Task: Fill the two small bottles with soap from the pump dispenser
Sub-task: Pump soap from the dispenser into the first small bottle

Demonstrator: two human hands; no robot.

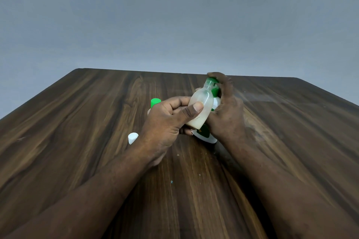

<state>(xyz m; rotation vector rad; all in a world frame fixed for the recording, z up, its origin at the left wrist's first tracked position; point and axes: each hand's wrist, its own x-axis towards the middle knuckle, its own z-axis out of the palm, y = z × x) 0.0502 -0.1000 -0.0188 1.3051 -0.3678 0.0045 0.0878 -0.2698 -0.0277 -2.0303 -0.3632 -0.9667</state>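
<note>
The left hand (167,120) grips a small bottle (200,108), tilted up to the green spout (210,80), while the right hand (227,110) curls over the pump dispenser (206,135) on the counter (97,122).

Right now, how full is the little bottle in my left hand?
Only partly filled. The small bottle in the left hand shows creamy soap pooled at its lower end; the rest looks empty.

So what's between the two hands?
In the head view, the small bottle, gripped by the left hand, and the pump dispenser, gripped by the right hand.
</note>
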